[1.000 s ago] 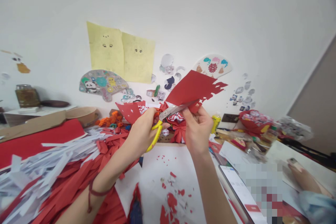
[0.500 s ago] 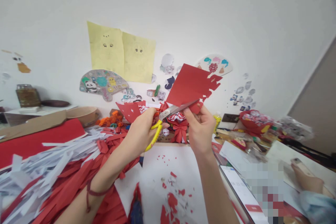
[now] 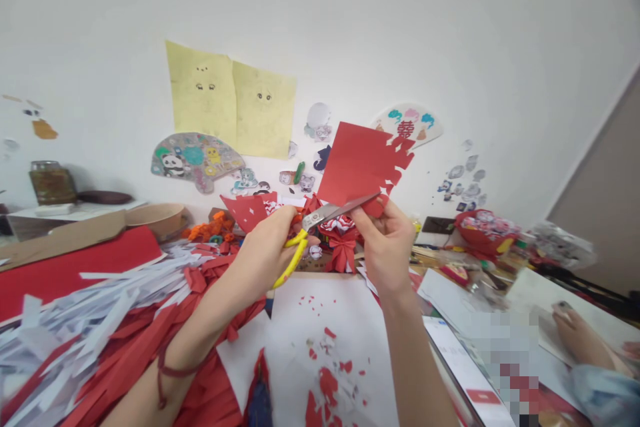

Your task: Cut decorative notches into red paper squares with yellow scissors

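My left hand [image 3: 273, 243] is closed round the yellow handles of a pair of scissors [image 3: 314, 219]. Their blades point right and lie across the lower part of a red sheet of paper [image 3: 353, 163]. Jagged cutouts run along the paper's right edge. Pinched between thumb and fingers, the paper's lower right corner is in my right hand [image 3: 387, 240], close to the blade tips. Below, a white sheet [image 3: 295, 320] on the table carries scattered red paper scraps [image 3: 329, 383].
Red paper strips [image 3: 150, 340] and white strips [image 3: 95, 320] heap up on the left. A phone [image 3: 457, 367] lies at the right, and beyond it another person's hand [image 3: 580, 333] rests on white paper. Red-wrapped paper flowers [image 3: 341, 247] stand against the wall.
The red paper has turned slightly and shifted a little left, and my right hand has moved slightly right. The scissors stay nearly in place. At the right, the other person's hand has moved.
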Demonstrator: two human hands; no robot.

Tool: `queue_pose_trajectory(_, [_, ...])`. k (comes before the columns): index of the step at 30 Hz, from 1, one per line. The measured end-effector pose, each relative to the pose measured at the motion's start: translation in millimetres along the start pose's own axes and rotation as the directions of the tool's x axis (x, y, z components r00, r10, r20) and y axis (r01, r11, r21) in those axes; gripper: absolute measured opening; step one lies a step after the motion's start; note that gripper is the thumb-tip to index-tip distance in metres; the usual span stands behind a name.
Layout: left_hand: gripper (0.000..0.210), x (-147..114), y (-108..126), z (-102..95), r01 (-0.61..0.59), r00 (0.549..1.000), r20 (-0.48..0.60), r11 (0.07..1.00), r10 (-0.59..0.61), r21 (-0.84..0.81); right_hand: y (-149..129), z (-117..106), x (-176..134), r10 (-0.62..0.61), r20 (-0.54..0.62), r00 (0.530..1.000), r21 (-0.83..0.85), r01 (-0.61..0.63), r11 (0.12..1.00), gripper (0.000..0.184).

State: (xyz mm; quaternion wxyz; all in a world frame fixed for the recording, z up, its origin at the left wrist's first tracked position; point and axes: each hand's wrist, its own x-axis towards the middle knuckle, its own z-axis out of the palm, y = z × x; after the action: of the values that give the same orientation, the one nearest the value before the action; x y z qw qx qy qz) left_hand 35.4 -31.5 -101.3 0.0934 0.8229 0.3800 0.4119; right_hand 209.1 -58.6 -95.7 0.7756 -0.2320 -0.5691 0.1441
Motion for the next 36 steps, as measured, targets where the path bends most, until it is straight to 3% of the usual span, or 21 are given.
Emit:
queue_pose_trajectory(5, [0.021, -1.9, 0.4, -1.5, -0.038, 0.999, -0.009, 0.999, 0.038, -0.009, -1.6, -2.6, 1.4, 0.008, 0.027, 1.000, -0.040, -0.007, 0.999, 0.018])
queue_pose_trajectory(12, [0.030, -2.1, 2.3, -3.0, 0.011, 1.000, 0.022, 0.999, -0.012, 0.051, -4.2, -6.2, 2.7, 0.005, 0.053, 0.999, -0.035, -0.003, 0.999, 0.019])
queue_pose_trajectory(20, [0.022, -3.1, 3.4, -6.9, -0.026, 0.999, 0.022, 0.996, 0.024, 0.090, -3.7, -7.9, 3.3, 0.038, 0.052, 0.998, -0.026, -0.037, 0.999, 0.027])
queue_pose_trajectory(24, [0.016, -3.7, 1.2, -7.4, -0.035, 0.999, 0.027, 0.996, 0.033, 0.083, -4.1, -10.7, 5.1, 0.043, 0.061, 0.997, -0.041, -0.040, 0.998, 0.021])
queue_pose_trajectory(36, [0.024, 0.5, 6.8, 2.6, 0.043, 0.999, -0.015, 0.999, -0.043, -0.009, 6.7, -5.6, 1.7, 0.086, -0.056, 0.995, -0.036, -0.088, 0.995, 0.017])
